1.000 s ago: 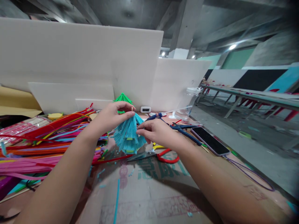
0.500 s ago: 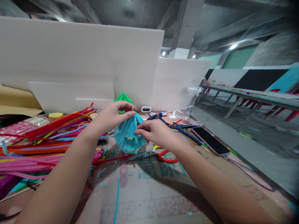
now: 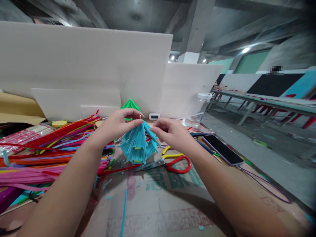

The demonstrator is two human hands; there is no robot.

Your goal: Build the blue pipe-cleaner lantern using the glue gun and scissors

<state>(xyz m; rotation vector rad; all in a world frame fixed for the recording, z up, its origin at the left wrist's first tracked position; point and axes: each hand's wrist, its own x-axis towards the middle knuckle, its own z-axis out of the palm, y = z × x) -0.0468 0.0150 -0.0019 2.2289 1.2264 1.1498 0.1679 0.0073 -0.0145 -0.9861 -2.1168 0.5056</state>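
Note:
A cone-shaped blue pipe-cleaner tree (image 3: pixel 137 148) stands upright above the cardboard, its layered strands fanning downward. My left hand (image 3: pixel 119 123) pinches it at the top, around a thin pale stick whose tip pokes out. On its right side, my right hand (image 3: pixel 169 131) is closed, thumb and fingertips together at the end of a blue pipe cleaner (image 3: pixel 147 128) that slants out from the top. Just below the right hand lie scissors (image 3: pixel 179 164) with red and yellow handles. Behind my left hand a green pipe-cleaner tree (image 3: pixel 130 104) is partly hidden.
Bundles of coloured pipe cleaners (image 3: pixel 32 172) fill the left side. A phone (image 3: pixel 223 149), a clear bottle (image 3: pixel 201 107) and a small digital clock (image 3: pixel 154 116) stand or lie beyond. White boards (image 3: pixel 86 62) rise behind. One loose blue strip (image 3: pixel 123 210) lies on the cardboard (image 3: pixel 153 214).
My right hand has moved up and right from the tree's lower side to a strand near its top, which now spreads outward. My left hand stays at the top.

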